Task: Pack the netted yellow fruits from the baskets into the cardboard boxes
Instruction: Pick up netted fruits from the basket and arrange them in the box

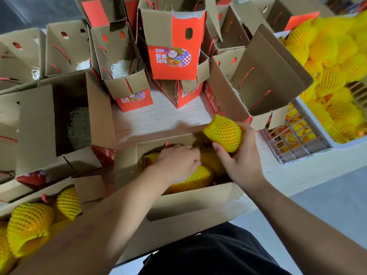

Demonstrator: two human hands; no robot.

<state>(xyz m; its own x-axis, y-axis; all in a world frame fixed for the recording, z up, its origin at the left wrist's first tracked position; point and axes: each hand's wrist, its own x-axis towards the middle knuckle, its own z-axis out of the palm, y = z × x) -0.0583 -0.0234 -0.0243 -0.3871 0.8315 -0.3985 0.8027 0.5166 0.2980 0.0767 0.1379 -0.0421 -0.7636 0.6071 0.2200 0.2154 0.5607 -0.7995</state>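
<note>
The netted fruit [224,133] is bright yellow foam mesh with orange showing through the holes, same as the pile in the white plastic basket [309,147] on the right. The cardboard boxes [190,203] are plain brown inside; the upright gift box [174,56] is orange-red outside with a cartoon figure, white lettering and a blue-and-white checkered patch. Rope handles [59,51] are red. Pale straw-coloured shredded filler [121,69] sits in some boxes. The tabletop [158,116] is off-white.
</note>
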